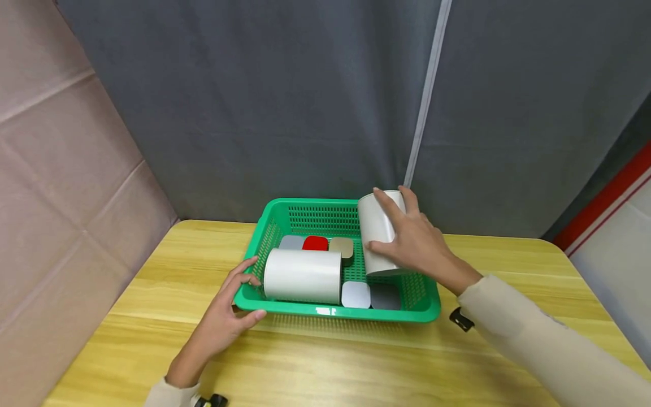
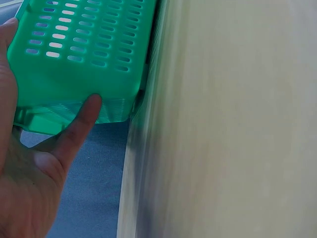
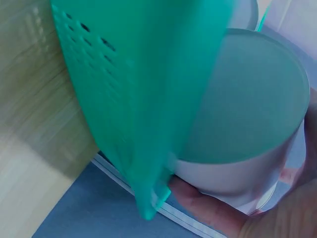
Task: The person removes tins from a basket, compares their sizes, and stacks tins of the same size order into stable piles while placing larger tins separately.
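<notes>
My right hand [image 1: 414, 237] grips a white cylindrical canister [image 1: 375, 229] at the right end of a green plastic basket [image 1: 333, 310]. The canister leans, and its flat round end [image 3: 252, 99] shows in the right wrist view beside the basket wall. My left hand [image 1: 226, 308] holds the basket's front left corner, with fingers over the rim and the thumb against the wall in the left wrist view. A second white canister [image 1: 302, 276] lies on its side at the left inside the basket.
Small rounded-square items lie in the basket: red [image 1: 315, 243], beige [image 1: 342, 247], light grey [image 1: 291, 242], white [image 1: 356, 294] and dark grey [image 1: 385, 296]. The basket stands on a wooden table [image 1: 325, 362], before a grey curtain [image 1: 254, 113].
</notes>
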A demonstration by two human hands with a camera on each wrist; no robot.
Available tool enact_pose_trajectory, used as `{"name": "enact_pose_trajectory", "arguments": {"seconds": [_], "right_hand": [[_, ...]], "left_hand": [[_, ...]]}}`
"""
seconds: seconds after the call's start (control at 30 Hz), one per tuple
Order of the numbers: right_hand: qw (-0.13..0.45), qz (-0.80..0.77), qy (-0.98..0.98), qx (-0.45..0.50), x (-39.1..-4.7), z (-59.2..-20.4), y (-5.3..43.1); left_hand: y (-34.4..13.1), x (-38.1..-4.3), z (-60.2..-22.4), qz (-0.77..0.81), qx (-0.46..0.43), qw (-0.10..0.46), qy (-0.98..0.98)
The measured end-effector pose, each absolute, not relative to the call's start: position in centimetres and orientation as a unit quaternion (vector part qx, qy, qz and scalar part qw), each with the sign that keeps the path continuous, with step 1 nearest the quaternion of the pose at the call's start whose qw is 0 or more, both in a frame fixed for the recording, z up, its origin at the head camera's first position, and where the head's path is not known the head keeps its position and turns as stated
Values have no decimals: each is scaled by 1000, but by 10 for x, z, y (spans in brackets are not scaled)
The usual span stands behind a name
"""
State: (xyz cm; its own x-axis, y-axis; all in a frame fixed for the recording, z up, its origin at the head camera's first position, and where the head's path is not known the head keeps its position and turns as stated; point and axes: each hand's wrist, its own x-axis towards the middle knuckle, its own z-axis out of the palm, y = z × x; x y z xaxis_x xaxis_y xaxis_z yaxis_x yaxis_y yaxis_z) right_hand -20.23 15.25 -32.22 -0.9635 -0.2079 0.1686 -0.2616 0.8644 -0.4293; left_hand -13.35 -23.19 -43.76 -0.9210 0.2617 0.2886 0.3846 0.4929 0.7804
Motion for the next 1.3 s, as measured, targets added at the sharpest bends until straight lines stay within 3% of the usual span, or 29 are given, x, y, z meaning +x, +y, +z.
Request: {"name": "enact_pose_trajectory", "arguments": {"seconds": [0.67, 0.93, 1.3], "right_hand": [[152, 229, -956, 105, -185, -286, 181], [202, 217, -950, 96, -179, -280, 195], [229, 217, -947, 51, -175, -281, 212]], "left_hand": [[-232, -133, -438, -468, -194, 68, -860], [-232, -133, -438, -468, -191, 65, -860], [-231, -133, -438, -468, -192, 66, -860]]}}
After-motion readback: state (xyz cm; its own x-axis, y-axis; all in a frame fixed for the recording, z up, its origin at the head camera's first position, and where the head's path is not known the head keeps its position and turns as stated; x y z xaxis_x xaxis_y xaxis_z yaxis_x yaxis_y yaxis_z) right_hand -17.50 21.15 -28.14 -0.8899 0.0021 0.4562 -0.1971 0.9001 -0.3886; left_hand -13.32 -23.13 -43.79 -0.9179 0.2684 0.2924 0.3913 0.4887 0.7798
